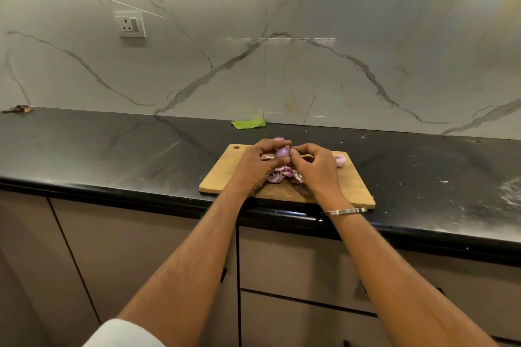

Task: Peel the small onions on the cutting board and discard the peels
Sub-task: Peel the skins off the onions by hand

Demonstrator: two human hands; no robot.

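Though the small onion (282, 152) is light and firm, its peeled surface looks slick, so the left hand (258, 166) cups it above the cutting board (222, 175) while the right hand (317, 167) pinches its tip, peels (282, 175) heaped beneath both hands.

Legible text: none. No words, brands, numbers or signs can be read on any surface in view. The wall socket plate (130, 24) at the upper left of the frame carries no readable marking, and the cutting board (222, 175) at lower centre bears no printed label.
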